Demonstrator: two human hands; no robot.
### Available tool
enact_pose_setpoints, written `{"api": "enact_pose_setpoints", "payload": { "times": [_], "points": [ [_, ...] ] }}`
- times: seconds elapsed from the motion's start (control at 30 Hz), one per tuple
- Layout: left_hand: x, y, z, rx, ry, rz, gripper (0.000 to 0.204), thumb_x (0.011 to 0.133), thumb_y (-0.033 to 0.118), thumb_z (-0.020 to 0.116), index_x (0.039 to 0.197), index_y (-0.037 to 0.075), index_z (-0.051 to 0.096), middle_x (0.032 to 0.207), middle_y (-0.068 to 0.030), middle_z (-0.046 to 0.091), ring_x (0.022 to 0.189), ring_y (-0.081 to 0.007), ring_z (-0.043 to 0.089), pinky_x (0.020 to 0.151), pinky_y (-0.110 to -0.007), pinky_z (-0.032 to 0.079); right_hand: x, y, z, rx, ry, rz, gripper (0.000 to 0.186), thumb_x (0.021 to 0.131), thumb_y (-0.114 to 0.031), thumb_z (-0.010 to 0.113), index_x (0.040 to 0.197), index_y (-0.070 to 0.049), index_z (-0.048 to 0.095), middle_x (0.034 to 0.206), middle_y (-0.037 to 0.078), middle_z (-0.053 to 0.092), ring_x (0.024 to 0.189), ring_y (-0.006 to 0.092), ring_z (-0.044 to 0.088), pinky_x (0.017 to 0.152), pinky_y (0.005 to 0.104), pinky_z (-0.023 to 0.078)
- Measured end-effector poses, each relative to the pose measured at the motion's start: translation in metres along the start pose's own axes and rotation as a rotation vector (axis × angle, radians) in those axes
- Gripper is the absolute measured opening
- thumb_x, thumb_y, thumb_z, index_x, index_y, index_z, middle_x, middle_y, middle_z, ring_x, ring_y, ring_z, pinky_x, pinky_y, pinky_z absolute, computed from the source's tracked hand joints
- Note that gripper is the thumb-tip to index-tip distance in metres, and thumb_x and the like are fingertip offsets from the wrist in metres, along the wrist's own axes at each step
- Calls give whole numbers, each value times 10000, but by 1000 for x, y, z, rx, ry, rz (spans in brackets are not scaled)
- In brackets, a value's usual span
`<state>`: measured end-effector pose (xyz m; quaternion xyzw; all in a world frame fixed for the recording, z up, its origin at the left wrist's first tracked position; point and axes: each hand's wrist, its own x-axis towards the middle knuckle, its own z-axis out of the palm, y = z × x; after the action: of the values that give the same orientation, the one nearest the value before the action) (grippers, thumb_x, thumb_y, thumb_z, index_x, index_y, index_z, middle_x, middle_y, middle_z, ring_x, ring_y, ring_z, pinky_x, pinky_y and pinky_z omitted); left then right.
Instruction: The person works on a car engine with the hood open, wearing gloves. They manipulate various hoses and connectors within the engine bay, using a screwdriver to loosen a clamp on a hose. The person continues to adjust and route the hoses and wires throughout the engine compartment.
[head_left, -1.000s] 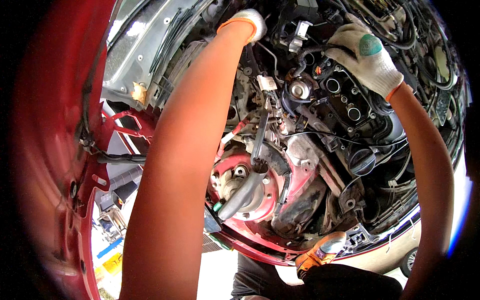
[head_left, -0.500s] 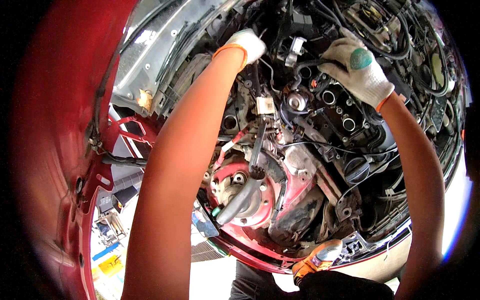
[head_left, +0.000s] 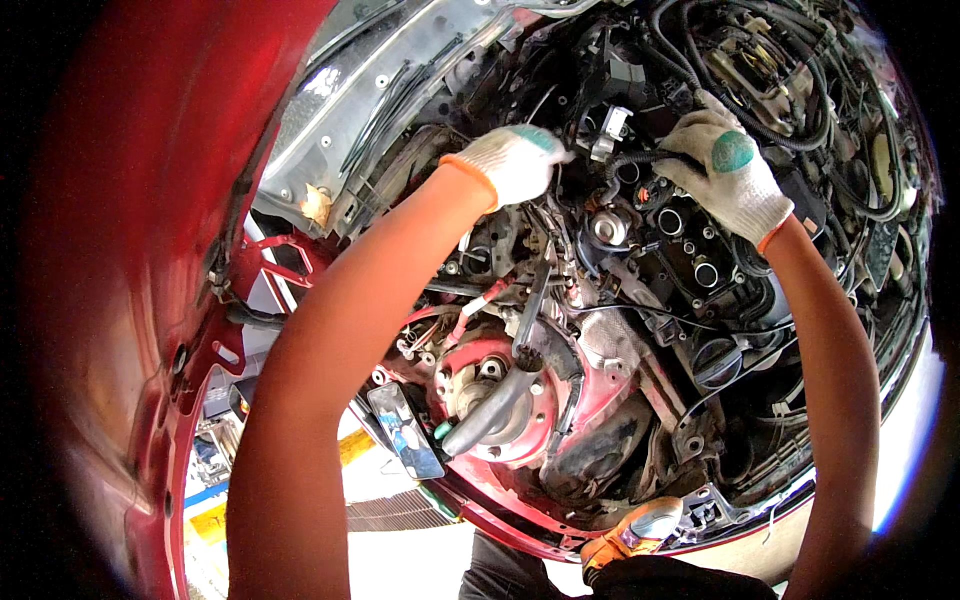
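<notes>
Both my hands wear white knit gloves with orange cuffs and green patches, over an open car engine bay. My left hand point(head_left: 512, 166) is over the upper middle of the bay, left of a silver bracket point(head_left: 611, 133). Its fingers are curled together and partly blurred; what they hold, if anything, is hidden. My right hand point(head_left: 728, 172) is closed at the upper edge of the black engine point(head_left: 690, 240). Between its thumb and fingers runs a black corrugated hose point(head_left: 642, 157). Below the hose sits a round metal fitting point(head_left: 609, 229).
A thick grey-black hose point(head_left: 492, 408) lies across the red strut tower point(head_left: 548, 425). A phone point(head_left: 405, 432) rests at the fender edge. The raised red hood point(head_left: 130, 300) fills the left side. An orange-and-grey shoe point(head_left: 635, 530) shows at the bottom, and cables point(head_left: 800, 130) loop at upper right.
My left hand has moved down and to the right, nearer the silver bracket. My right hand stays at the hose. The whole view has shifted slightly, showing more of the phone.
</notes>
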<state>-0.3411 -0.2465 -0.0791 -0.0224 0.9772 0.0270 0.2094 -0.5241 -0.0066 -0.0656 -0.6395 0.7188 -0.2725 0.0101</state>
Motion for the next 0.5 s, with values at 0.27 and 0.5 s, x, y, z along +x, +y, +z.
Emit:
{"api": "enact_pose_setpoints", "payload": {
  "times": [0.27,0.5],
  "points": [
    [34,15,-20,-27,-494,-141,562,857,258,591,1418,260,559,1274,-192,651,1143,-372,636,987,-434,506,1,1,2,-9,-25,-13,254,868,-281,728,965,-46,738,976,116,703,1052,298,620,994,401,470],
    [38,15,1,74,-449,-48,538,820,245,678,1354,215,620,1269,-170,663,1157,-339,638,985,-414,509,-1,-4,1,-50,-15,-3,268,885,-286,713,980,-36,730,990,122,694,1052,307,617,979,401,473]
  ]
}}
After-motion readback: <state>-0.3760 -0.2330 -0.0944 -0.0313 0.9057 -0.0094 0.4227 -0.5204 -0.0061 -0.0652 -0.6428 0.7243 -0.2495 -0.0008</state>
